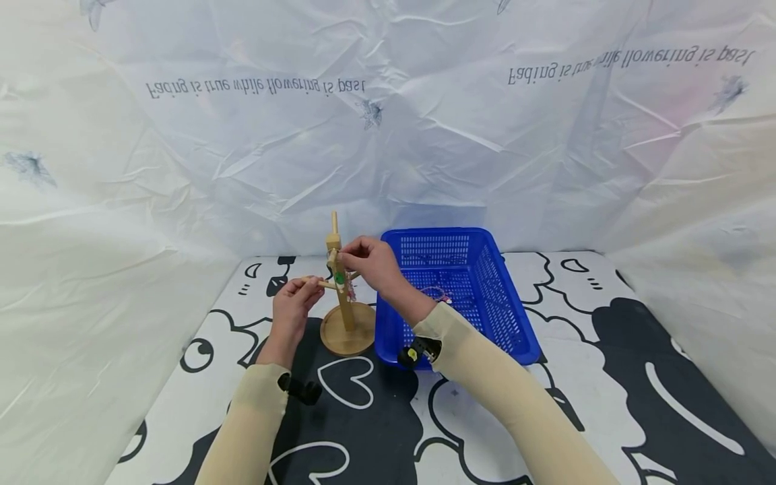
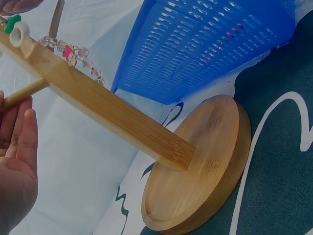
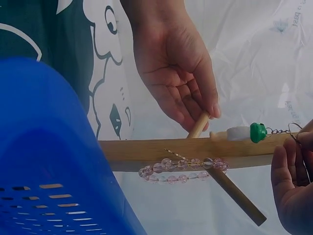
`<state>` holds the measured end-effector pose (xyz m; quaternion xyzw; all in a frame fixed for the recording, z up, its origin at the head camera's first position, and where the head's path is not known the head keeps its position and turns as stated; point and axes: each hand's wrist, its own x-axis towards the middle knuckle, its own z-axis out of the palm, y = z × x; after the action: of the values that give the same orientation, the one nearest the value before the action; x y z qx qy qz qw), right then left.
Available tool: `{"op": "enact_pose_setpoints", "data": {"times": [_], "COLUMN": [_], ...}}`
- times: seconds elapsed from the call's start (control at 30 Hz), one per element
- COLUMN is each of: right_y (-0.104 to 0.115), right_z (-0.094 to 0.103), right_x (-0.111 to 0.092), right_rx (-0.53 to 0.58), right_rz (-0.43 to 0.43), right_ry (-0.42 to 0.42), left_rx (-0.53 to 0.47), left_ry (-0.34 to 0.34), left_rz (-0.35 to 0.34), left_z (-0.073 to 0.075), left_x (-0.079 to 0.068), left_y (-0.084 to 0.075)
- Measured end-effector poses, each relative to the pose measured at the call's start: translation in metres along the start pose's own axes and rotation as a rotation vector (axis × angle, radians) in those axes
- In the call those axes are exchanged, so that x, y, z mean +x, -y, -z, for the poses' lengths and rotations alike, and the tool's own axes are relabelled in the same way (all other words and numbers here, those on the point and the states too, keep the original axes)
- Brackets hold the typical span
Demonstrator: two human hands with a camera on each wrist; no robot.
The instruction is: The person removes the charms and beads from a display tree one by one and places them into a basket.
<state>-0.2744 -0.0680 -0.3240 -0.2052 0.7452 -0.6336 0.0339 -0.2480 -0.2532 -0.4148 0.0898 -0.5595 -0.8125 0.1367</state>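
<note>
Left of centre, head view: right hand (image 1: pixel 374 267), fingers pinching ring (image 3: pixel 289 128) of green-and-white keychain (image 3: pixel 257 132) by wooden stand (image 2: pixel 117 110); left hand (image 1: pixel 292 306), fingers pinching peg (image 3: pixel 199 125). Step: probably hanging; next likely calls for threading ring over a peg end.

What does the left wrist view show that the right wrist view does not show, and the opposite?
Of these two, only the left wrist view shows the round wooden base under the post. Only the right wrist view shows the metal chain running from the green-and-white charm toward the right hand. Both show that charm, the beaded bracelet, the blue basket and the left hand holding a peg.
</note>
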Motion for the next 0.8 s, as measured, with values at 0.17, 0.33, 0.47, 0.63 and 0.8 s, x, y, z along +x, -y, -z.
{"op": "enact_pose_setpoints", "data": {"times": [0.17,0.33,0.47,0.63,0.8], "right_y": [0.001,0.001,0.004,0.008,0.010], "right_z": [0.000,0.000,0.000,0.000,0.000], "right_x": [-0.001,-0.003,-0.005,-0.011,-0.014], "right_rx": [0.013,0.051,0.074,0.072,0.086], "right_rz": [0.005,0.011,0.016,0.016,0.012], "right_ry": [0.003,0.015,0.022,0.021,0.019], "left_rx": [0.001,0.002,0.006,0.011,0.017], "left_ry": [0.010,0.014,0.024,0.029,0.032], "left_rz": [-0.004,-0.010,-0.024,-0.026,-0.028], "left_z": [0.000,0.000,0.000,0.002,0.002], "left_x": [-0.001,-0.002,-0.002,-0.001,-0.001], "left_y": [0.000,0.000,0.000,0.000,0.000]}}
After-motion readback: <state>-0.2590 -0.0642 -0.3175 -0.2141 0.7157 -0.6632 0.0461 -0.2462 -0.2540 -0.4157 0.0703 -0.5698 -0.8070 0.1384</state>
